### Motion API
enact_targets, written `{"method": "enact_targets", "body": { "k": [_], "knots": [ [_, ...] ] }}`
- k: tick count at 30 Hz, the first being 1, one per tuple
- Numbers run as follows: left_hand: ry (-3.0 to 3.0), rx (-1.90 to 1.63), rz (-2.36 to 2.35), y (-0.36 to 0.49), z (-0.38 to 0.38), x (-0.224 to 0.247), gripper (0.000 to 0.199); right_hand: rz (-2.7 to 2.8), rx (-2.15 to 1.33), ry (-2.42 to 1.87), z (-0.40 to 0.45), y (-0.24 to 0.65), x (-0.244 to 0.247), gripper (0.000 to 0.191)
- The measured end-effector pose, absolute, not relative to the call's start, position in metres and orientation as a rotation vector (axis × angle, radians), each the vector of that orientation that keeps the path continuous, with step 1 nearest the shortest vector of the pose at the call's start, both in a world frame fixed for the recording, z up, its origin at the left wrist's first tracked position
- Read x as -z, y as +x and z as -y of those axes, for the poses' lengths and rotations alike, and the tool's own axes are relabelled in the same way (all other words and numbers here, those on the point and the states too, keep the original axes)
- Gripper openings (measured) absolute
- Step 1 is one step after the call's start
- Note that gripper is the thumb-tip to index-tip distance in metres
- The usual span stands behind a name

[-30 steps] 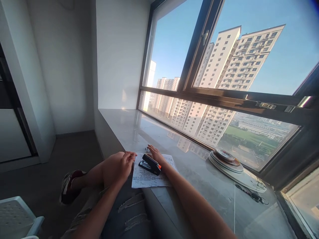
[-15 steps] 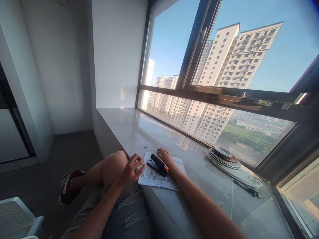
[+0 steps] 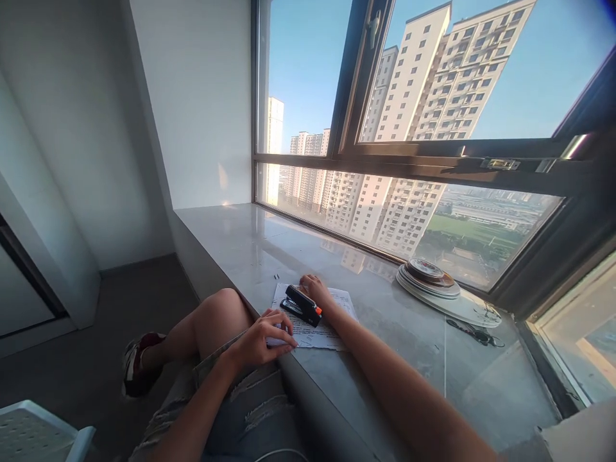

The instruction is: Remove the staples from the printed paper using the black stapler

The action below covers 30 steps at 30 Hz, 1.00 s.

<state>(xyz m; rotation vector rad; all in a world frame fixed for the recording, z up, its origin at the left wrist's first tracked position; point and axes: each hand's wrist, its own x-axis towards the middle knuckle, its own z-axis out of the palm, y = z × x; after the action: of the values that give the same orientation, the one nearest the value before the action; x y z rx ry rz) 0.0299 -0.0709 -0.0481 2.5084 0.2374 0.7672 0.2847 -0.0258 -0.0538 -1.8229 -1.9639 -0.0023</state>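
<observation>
A printed sheet of paper (image 3: 332, 337) lies on the grey stone sill beside my knee, with handwriting-like marks on it. On the sheet rests a black stapler (image 3: 301, 305) with an orange tip at its near right end. My left hand (image 3: 264, 337) is over the paper's near left corner, thumb along its near edge and fingers bent, a gap between them. Just beyond the stapler, my right hand (image 3: 314, 287) lies on the paper's far part, fingers loosely laid out. Its wrist passes close to the stapler's orange end. The right fingertips are partly hidden.
Two tiny dark pieces (image 3: 276, 277) lie past the paper's far left corner. A stack of plates (image 3: 428, 282) stands by the window at right, near dark scissors or keys (image 3: 474, 333). A white perforated chair (image 3: 41, 430) is at lower left. The sill edge drops beside my knee.
My left hand has moved right and come over the paper's near left corner. The right hand stays beyond the stapler. The camera view has shifted slightly.
</observation>
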Motion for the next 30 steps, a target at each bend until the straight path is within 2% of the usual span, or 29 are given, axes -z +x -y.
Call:
{"method": "enact_targets", "body": {
  "k": [8,19,25,30],
  "knots": [
    [2.503,-0.709,-0.229,0.028,0.069,0.046,0.020,1.978,0.019,-1.827,0.025,0.285,0.054,0.018],
    [2.490,-0.736,-0.185,0.029,0.065,0.053,0.012,1.960,0.003,-1.847,0.025,0.284,0.055,0.018],
    [2.487,-0.723,-0.174,0.029,0.062,0.058,0.018,1.949,0.007,-1.795,0.022,0.286,0.060,0.013],
    [2.486,-0.740,-0.195,0.030,0.060,0.062,0.015,1.848,0.034,-1.733,0.026,0.283,0.053,0.026]
  ]
}}
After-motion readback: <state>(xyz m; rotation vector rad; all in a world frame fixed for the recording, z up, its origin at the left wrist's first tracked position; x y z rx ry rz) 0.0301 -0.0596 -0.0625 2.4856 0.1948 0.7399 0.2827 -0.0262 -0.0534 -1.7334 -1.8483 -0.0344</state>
